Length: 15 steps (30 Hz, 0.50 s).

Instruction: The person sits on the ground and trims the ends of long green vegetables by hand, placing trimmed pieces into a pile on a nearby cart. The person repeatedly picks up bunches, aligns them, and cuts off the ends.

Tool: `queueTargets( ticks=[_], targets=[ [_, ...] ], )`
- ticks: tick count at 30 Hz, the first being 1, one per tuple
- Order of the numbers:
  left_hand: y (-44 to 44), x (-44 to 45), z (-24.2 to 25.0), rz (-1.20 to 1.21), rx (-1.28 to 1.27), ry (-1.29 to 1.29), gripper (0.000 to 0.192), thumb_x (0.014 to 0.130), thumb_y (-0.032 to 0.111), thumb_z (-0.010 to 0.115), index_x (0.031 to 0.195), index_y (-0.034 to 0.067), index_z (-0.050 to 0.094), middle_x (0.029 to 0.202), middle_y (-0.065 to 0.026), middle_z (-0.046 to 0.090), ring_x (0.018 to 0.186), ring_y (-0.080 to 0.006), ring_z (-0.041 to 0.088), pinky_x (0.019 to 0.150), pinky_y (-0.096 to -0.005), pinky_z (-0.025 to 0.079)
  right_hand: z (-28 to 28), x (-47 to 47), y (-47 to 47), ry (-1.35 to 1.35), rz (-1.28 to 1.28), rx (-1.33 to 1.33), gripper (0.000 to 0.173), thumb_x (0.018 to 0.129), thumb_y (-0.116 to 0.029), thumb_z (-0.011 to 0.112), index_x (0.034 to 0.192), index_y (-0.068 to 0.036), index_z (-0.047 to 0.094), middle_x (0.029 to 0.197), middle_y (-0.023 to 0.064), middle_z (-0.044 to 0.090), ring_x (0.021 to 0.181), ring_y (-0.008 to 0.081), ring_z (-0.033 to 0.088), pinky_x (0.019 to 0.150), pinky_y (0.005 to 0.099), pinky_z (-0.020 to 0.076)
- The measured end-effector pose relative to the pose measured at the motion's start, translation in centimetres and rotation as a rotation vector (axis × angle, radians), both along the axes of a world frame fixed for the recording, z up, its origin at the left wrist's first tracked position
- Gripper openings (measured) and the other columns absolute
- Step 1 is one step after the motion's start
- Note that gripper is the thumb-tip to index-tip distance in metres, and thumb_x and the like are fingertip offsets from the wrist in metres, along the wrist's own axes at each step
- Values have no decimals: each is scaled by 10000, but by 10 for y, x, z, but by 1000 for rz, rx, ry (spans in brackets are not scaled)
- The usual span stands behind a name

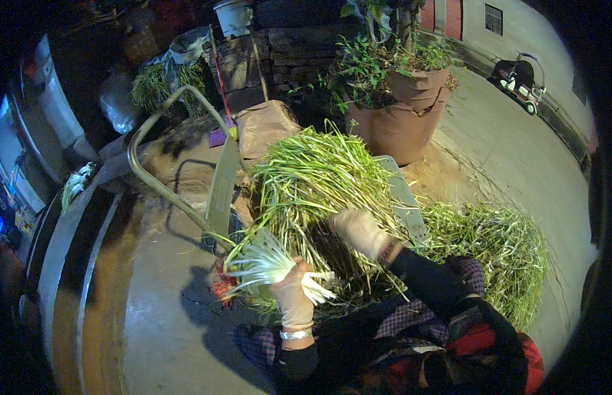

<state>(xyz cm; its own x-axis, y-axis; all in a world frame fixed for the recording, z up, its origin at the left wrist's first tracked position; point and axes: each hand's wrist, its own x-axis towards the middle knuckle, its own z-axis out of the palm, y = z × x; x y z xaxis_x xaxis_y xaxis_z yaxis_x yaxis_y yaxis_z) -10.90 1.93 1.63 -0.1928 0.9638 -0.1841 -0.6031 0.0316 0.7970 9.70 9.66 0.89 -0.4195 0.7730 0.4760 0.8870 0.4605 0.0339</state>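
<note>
My left hand (292, 291), in a pale glove with bare fingertips and a silvery band at the wrist, grips a bunch of white-stemmed greens (262, 261). The white root ends point right and the leafy ends fan out to the left. My right hand (360, 232), also in a pale glove, is motion-blurred in front of a big heap of long, thin-stalked greens (325, 173). Its fingers are too smeared to show whether they hold anything. Dark soil or roots show below the heap, close to my knees.
A bent metal tube frame (163, 190) with a flat panel (221, 190) stands left of the heap. Loose stalks (498, 256) are piled at right. Behind are a large planter (400, 116), a purple broom (218, 137) and a sack (266, 126). Steps (89, 276) run along the left.
</note>
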Motion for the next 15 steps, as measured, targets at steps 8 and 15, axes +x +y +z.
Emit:
queueTargets(
  ticks=[8,15],
  targets=[
    [16,-4,-12,3,-187,-123,125,790,-18,732,905,-50,698,872,-111,691,787,-207,670,720,-286,554,1,-4,8,94,-212,-333,166,856,-243,675,935,-97,686,766,127,666,706,315,672,641,423,542],
    [-6,17,-34,-298,-265,48,121,832,60,727,886,-48,723,794,-104,699,652,-180,642,564,-250,495,-3,-5,-127,439,-84,-765,337,792,-369,780,976,-98,702,767,139,685,678,277,681,635,385,541]
  ],
)
